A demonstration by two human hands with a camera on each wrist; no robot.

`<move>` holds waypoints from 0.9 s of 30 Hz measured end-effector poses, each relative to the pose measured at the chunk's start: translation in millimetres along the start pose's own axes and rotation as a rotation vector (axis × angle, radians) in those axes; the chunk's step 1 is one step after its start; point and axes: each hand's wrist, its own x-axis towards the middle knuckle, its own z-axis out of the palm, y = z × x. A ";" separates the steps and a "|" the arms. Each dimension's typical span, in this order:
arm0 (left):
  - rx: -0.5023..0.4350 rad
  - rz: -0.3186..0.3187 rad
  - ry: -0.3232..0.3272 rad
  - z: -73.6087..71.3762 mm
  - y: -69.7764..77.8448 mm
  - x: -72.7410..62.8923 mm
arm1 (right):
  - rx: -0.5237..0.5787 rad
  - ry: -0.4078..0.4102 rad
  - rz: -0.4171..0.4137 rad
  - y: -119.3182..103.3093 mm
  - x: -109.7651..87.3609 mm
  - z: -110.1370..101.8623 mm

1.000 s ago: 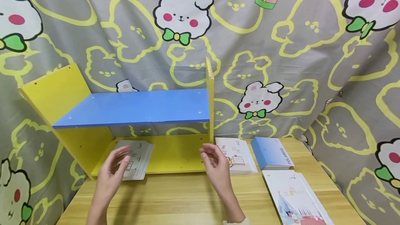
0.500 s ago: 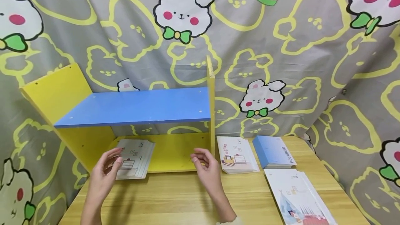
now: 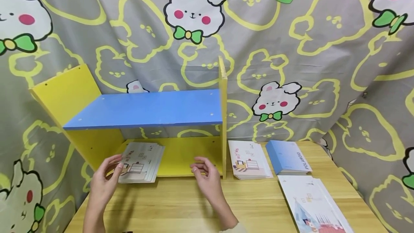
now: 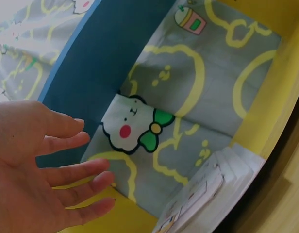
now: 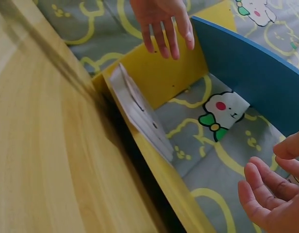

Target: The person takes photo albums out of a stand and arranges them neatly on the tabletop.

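Note:
A stack of white illustrated booklets lies on the yellow bottom board of a shelf unit, its front edge jutting out slightly. My left hand hovers by the stack's left front corner, fingers loosely bent and holding nothing. In the left wrist view the same hand is apart from the booklets. In front of the board's right part floats my right hand, also relaxed and holding nothing. The right wrist view has the right hand at the lower right and the left hand at the top.
The shelf has a blue middle board between yellow side panels. To its right lie another white illustrated stack, a blue "POLAROID" block and more white booklets on the wooden table. A patterned curtain hangs behind.
Both hands have shifted left relative to the shelf, the right one moving from the right side panel toward the middle. The booklets stay put, and the head view has turned slightly.

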 end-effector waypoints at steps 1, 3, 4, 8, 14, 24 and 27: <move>0.008 -0.005 0.004 -1.0 -1.0 0.2 | -0.004 -0.005 0.004 0.2 -0.1 1.4; 0.020 -0.015 0.010 -2.8 -3.1 0.6 | -0.005 -0.016 0.008 1.5 0.4 4.4; 0.030 -0.019 0.012 -3.7 -4.3 0.6 | -0.006 -0.022 0.011 2.6 0.7 5.9; 0.047 -0.027 0.003 -6.5 -9.5 0.1 | -0.010 -0.038 0.024 5.8 0.9 12.0; 0.082 -0.045 -0.028 -10.1 -19.8 -2.9 | -0.003 -0.060 0.042 11.3 -1.9 21.2; 0.120 -0.095 -0.048 -14.5 -35.9 -4.9 | 0.005 -0.091 0.091 20.4 -5.6 34.8; 0.112 -0.089 -0.042 -16.2 -42.1 -5.3 | -0.002 -0.095 0.109 23.3 -6.3 38.9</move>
